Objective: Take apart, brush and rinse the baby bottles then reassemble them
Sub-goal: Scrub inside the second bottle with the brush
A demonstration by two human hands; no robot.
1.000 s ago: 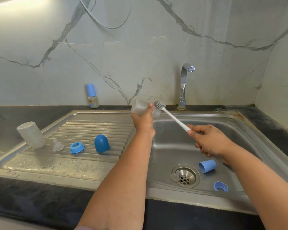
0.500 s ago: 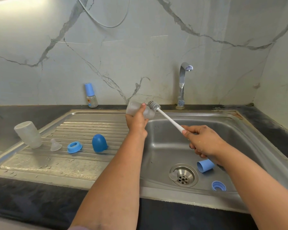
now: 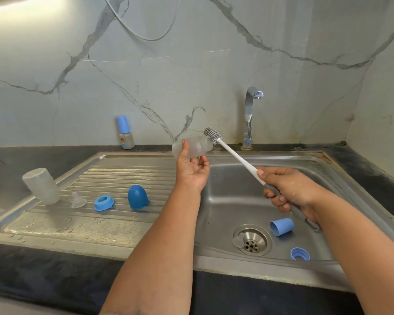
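Brush head now outside bottle; no legible writing.

Left hand grips clear bottle sideways above sink; right hand, at its 4 o'clock, holds bottle brush, bristles at bottle mouth.

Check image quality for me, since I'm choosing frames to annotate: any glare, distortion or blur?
Head view: a bright glare strip in the top-left corner; wide-angle bending curves the sink rim and counter; the bottle and brush look sharp, without motion blur; the drainboard reflects light softly.
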